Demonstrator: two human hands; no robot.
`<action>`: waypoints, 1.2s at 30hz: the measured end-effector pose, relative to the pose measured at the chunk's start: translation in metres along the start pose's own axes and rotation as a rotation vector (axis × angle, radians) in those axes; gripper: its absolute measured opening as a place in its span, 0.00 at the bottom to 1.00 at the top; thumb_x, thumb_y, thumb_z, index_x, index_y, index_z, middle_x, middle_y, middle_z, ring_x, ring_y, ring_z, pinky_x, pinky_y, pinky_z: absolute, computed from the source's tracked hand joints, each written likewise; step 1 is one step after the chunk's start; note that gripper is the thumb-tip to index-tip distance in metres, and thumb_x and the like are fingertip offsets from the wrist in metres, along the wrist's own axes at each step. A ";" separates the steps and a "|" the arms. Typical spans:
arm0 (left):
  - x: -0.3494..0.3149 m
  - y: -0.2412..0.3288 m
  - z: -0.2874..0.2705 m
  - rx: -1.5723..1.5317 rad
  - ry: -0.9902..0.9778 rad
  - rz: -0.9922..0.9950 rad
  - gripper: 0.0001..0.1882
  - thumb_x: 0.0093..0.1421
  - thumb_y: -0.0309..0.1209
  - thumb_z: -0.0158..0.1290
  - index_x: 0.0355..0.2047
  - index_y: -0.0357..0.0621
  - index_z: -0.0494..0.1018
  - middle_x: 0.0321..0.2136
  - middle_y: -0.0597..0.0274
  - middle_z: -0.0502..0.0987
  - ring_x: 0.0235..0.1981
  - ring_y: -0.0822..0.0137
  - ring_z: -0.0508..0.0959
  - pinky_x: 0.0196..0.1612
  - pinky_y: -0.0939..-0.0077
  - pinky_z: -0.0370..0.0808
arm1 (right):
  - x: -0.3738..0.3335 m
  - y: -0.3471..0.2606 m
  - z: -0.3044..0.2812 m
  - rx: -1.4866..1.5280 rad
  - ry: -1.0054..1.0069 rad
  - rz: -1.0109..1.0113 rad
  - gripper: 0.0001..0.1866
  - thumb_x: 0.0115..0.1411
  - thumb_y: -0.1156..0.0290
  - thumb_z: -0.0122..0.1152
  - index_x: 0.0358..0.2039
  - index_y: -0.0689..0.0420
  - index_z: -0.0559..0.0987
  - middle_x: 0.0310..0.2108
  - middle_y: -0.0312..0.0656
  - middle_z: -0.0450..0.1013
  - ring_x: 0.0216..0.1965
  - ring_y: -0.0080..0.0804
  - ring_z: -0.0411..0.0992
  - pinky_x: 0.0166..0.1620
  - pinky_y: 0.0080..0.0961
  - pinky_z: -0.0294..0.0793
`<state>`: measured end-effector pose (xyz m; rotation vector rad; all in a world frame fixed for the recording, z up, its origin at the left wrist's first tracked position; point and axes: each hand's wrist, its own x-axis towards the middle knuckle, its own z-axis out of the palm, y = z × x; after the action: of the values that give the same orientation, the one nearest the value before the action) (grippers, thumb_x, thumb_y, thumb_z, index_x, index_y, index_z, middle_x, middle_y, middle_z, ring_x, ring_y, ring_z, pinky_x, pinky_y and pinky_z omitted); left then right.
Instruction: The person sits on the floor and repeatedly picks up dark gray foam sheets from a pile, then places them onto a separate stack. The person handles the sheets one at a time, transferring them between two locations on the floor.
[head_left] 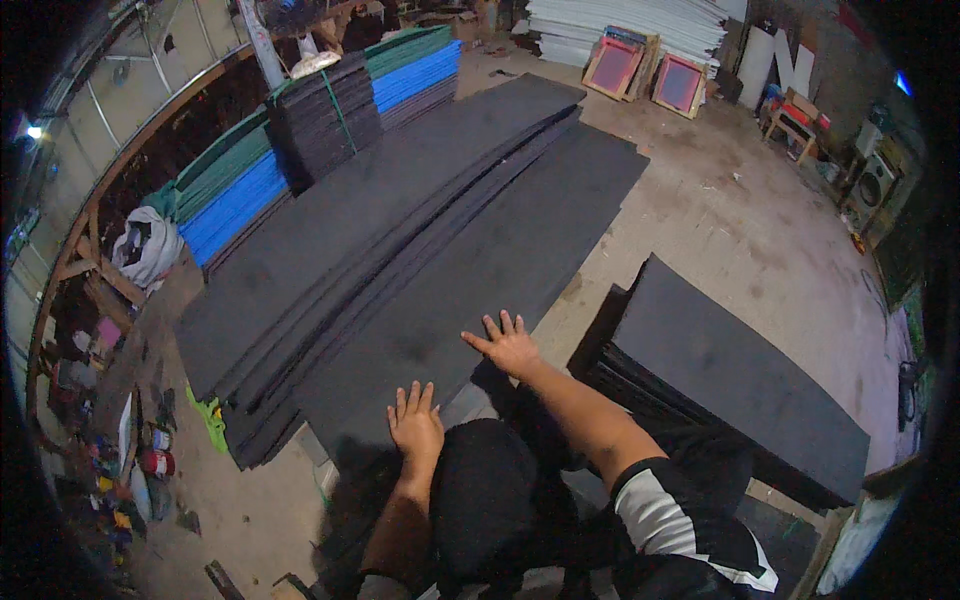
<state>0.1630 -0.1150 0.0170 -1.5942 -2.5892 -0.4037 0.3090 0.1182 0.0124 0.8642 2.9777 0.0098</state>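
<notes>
In front of me lies a long black sheet (455, 290), flat and dull, apparently foam or rubber. My left hand (415, 422) rests palm down near its close edge, fingers stretched upward. Farther right, my right hand (505, 345) lies flat on the same sheet with its fingers spread. Neither hand grips anything. Beyond the sheet rises a taller stack of similar black sheets (370, 190), whose layered edges face me. To my right sits another, shorter stack of black sheets (730, 370).
Blue sheets (235, 205) and green ones stand bundled behind the long stack. At the back are white sheets (630, 30) and framed red panels (615, 68). Cans and clutter (158, 460) lie at the left. A small wooden stool (793, 130) stands far right on the concrete floor (700, 215).
</notes>
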 end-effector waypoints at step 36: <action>-0.026 -0.143 0.090 -1.027 0.351 -0.835 0.32 0.70 0.31 0.51 0.69 0.28 0.56 0.68 0.39 0.63 0.68 0.46 0.64 0.69 0.58 0.60 | 0.012 0.060 0.012 0.176 0.038 0.006 0.42 0.61 0.39 0.61 0.74 0.26 0.59 0.77 0.53 0.46 0.77 0.66 0.40 0.72 0.65 0.47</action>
<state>0.0543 -0.1748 -0.1007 -0.2527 -2.6980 -2.0632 0.3317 0.1752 0.0009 0.8990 3.0474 -0.2413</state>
